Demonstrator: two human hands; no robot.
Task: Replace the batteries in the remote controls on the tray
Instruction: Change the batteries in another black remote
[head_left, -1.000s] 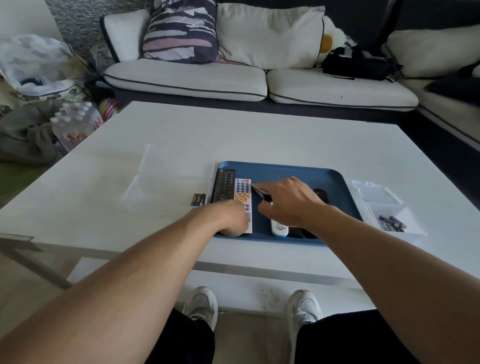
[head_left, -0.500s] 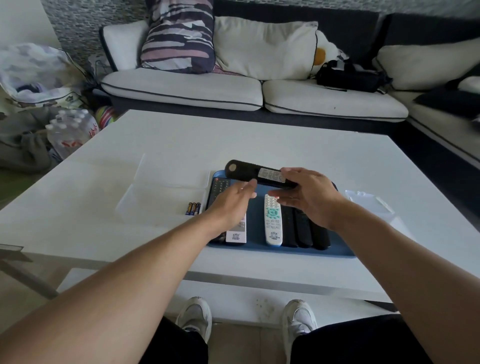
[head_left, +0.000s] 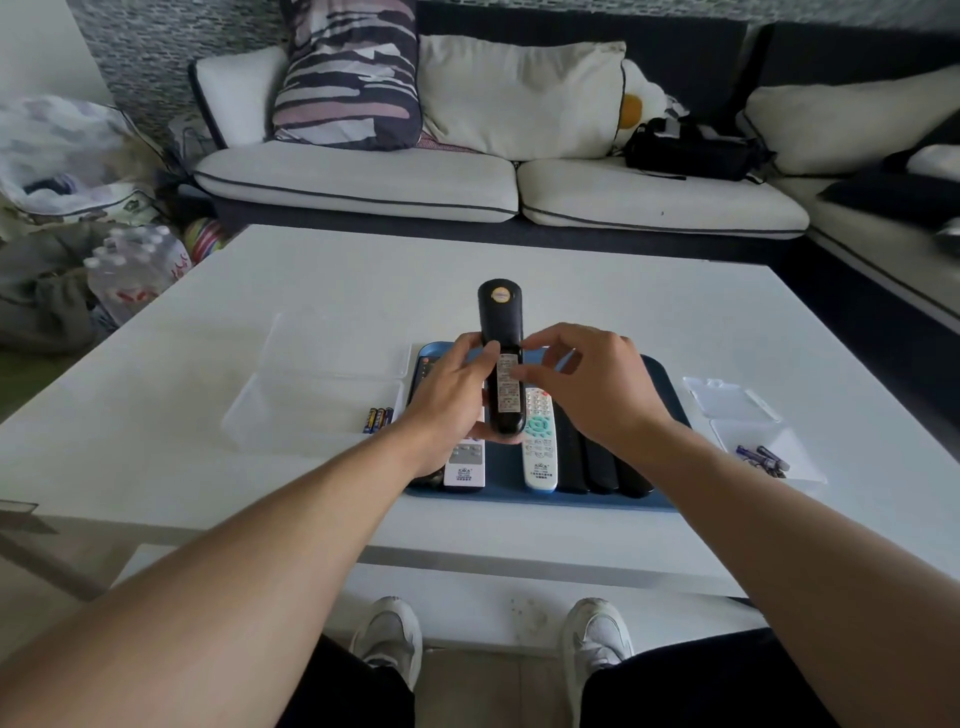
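My left hand (head_left: 447, 395) grips a black remote (head_left: 500, 317) from its left side and holds it above the blue tray (head_left: 545, 501). The remote's back faces up and its top end points away from me. My right hand (head_left: 592, 395) is at the remote's right side, fingers curled, thumb on the label over the back cover and forefinger against the edge. On the tray lie a white remote (head_left: 539, 447), a white-grey remote (head_left: 464, 465), several black remotes (head_left: 597, 467) and one more dark remote (head_left: 423, 371), partly hidden under my left hand.
A clear box (head_left: 311, 405) left of the tray has three batteries (head_left: 378, 418) at its right end. Another clear box (head_left: 763, 410) on the right holds purple batteries (head_left: 763, 457). The white table (head_left: 571, 280) is ringed by a sofa (head_left: 363, 176); water bottles (head_left: 135, 265) stand on the floor at the left.
The black remote came up off the tray in my right hand. It turned from lying crosswise to pointing away from me, and my left hand took hold of it.
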